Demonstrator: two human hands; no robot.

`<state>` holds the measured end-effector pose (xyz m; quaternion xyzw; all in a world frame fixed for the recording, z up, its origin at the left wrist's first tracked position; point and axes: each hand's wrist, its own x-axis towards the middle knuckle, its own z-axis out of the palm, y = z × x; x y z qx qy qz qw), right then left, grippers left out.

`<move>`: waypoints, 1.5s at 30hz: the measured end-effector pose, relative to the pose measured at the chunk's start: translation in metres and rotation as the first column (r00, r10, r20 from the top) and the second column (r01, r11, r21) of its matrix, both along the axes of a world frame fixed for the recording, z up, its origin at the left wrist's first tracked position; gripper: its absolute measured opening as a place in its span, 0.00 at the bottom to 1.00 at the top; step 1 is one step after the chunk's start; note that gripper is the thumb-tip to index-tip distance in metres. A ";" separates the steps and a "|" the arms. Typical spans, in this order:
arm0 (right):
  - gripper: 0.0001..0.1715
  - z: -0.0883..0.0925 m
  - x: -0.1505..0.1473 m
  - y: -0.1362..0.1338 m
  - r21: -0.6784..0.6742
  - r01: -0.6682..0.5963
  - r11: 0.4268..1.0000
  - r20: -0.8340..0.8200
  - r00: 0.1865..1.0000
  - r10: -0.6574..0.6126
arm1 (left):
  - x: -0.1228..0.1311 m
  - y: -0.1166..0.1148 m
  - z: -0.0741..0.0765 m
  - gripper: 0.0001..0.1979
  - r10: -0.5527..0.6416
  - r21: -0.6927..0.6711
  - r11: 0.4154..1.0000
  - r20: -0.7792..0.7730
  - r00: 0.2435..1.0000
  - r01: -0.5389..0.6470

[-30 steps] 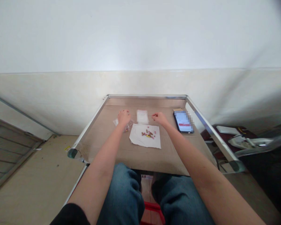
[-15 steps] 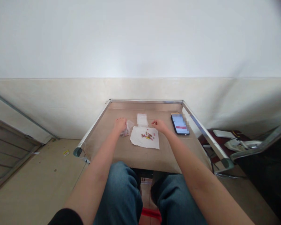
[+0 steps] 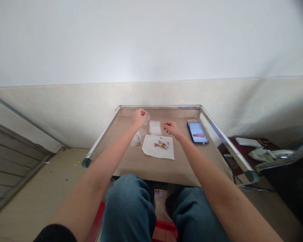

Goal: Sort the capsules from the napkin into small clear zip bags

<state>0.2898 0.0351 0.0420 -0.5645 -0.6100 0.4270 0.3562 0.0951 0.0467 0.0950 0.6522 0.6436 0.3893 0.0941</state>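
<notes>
My left hand (image 3: 139,117) is raised near the far edge of the table, with a small piece of clear plastic (image 3: 146,118) pinched at its fingertips. Below it, a crumpled clear plastic bag (image 3: 138,138) lies beside a white paper sheet (image 3: 151,148), with a small pill or two at its mouth. Several coloured pills and capsules (image 3: 162,145) sit on the sheet. My right hand (image 3: 171,128) hovers just right of a flat, whitish plastic packet (image 3: 155,128). Its fingers are drawn together, and I cannot tell whether they hold anything.
A smartphone (image 3: 197,132) with a lit screen lies at the table's right. The brown-topped table (image 3: 131,168) has a steel rim (image 3: 160,107). My denim knees (image 3: 128,208) sit below its near edge, above something red. White objects and cables lie on a dark surface (image 3: 262,148) at right.
My left hand has left the clear bag and risen toward the far edge, a clear piece now at its fingers. The bag lies open by the paper. My right hand has barely moved.
</notes>
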 end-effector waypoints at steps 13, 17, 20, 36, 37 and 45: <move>0.11 0.019 -0.021 -0.013 0.087 -0.001 0.996 -0.111 0.994 0.011 | 0.068 -0.029 -0.038 0.07 -0.023 -0.033 0.991 0.908 0.417 0.127; 0.16 0.018 -0.024 -0.022 0.127 -0.109 0.986 -0.113 0.986 0.123 | 0.060 -0.035 -0.032 0.09 0.004 -0.058 0.988 0.940 0.342 0.146; 0.16 0.020 -0.025 -0.027 0.118 -0.153 0.981 -0.086 0.983 0.163 | 0.055 -0.038 -0.030 0.10 0.018 -0.085 0.976 0.948 0.318 0.199; 0.15 0.022 -0.016 -0.025 0.132 -0.151 0.980 0.094 0.986 0.139 | 0.053 -0.038 -0.042 0.10 -0.149 -0.002 0.964 0.824 0.546 0.266; 0.14 0.021 -0.015 -0.025 0.166 -0.147 0.975 0.163 0.979 0.120 | 0.053 -0.037 -0.041 0.09 -0.166 0.007 0.967 0.776 0.609 0.254; 0.17 0.023 -0.011 -0.031 0.308 -0.159 0.938 0.590 0.806 -0.057 | 0.052 -0.040 -0.037 0.04 -0.307 0.095 0.952 0.284 0.908 0.291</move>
